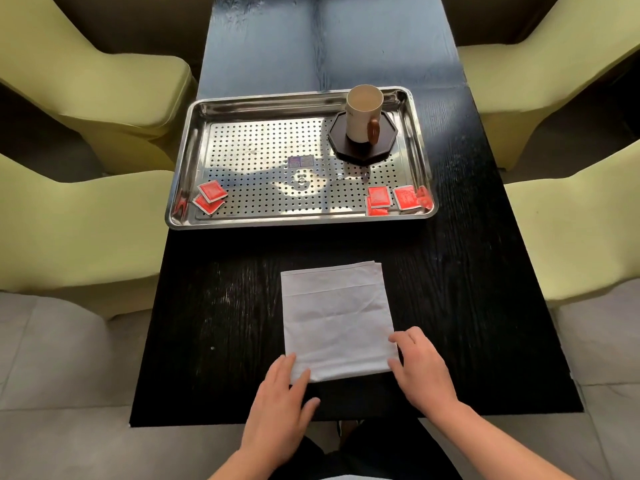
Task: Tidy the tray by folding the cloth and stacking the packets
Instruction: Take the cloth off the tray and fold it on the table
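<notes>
Between left hand [280, 407] and right hand [420, 368], cloth [336, 317]

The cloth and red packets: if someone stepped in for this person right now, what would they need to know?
Left hand flat on the near left corner of the cloth; right hand at its near right edge, grip unclear.
Cloth lies folded on the table, in front of the tray.
Red packets sit in two loose groups, at the tray's near left and near right.
Left: stack packets, perhaps fold again.
</notes>
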`<state>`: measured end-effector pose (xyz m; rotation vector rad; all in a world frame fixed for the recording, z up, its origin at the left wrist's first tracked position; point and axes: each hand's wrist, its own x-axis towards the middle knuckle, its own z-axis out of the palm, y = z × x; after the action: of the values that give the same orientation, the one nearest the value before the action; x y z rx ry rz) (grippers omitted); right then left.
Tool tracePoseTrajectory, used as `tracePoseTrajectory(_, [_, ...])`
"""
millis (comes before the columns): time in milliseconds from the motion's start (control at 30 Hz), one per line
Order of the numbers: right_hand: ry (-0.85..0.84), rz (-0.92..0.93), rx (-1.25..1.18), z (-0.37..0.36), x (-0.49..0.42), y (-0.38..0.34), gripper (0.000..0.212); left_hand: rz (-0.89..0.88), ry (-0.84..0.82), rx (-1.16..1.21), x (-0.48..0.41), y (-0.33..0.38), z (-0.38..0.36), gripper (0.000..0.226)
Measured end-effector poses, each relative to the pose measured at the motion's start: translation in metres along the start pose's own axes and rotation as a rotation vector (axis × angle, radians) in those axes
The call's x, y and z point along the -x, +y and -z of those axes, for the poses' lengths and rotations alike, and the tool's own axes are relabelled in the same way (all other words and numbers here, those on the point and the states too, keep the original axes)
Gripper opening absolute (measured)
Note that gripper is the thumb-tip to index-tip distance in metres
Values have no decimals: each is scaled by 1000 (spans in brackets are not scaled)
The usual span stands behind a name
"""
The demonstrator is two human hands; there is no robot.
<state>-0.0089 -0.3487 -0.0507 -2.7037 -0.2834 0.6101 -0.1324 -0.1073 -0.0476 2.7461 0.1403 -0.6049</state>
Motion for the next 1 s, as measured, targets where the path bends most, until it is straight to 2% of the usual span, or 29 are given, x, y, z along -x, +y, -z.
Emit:
tracePoseTrajectory(133, [34,-217,-147,-2,5,2,42,286,119,402,-5,5,2,37])
tracePoseTrajectory(300, [40,-251,-136,-4,8,-4,32,682,135,837,-26,12,12,54])
tracePoseTrajectory(333, [42,-252,-135,-4,9,-5,31,732,114,878,-30,11,13,53])
tracePoseTrajectory(400, [39,-260,-135,-4,9,-7,29,794,60,903,-38,9,14,34])
tracePoseTrajectory(500, [21,-290,-124,-2,7,-8,23,809,25,1003,-45,7,17,9])
tracePoseTrajectory(667, [-18,-431,-200,-1,5,-14,13,849,70,1259,-45,2,16,8])
tracePoseTrajectory(833, [-66,-478,-305,1,5,-14,16,880,81,1373,-40,0,23,30])
tracePoseTrajectory(933, [-66,-464,-304,0,8,-15,18,830,102,1395,-35,-4,27,49])
tracePoseTrajectory(1000, [-67,-464,-346,0,11,-15,17,763,115,1370,-32,-7,27,47])
